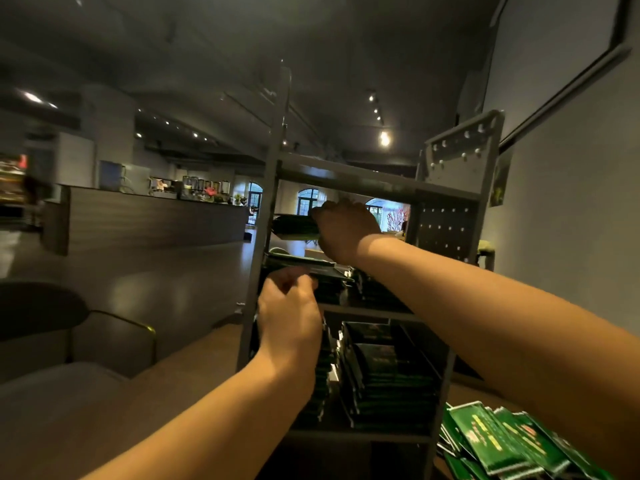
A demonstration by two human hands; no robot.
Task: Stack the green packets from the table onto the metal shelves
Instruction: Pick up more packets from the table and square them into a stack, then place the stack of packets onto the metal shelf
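A grey metal shelf unit (377, 188) stands on the table in front of me. My right hand (346, 230) grips a bundle of green packets (294, 226) and holds it just under the top shelf. Below that, my left hand (289, 317) reaches with curled fingers to the pile of green packets on the middle shelf (304, 263), fingertips at its front edge. Whether it pinches a packet cannot be made out. The lower shelf holds stacked green packets (384, 368). A loose heap of green packets (498, 441) lies on the table at the bottom right.
The wooden table (194, 355) carries the shelf unit. A dark chair (45, 327) stands at the left. A long counter (149, 216) with jars runs across the back left. A grey wall (571, 202) is close on the right.
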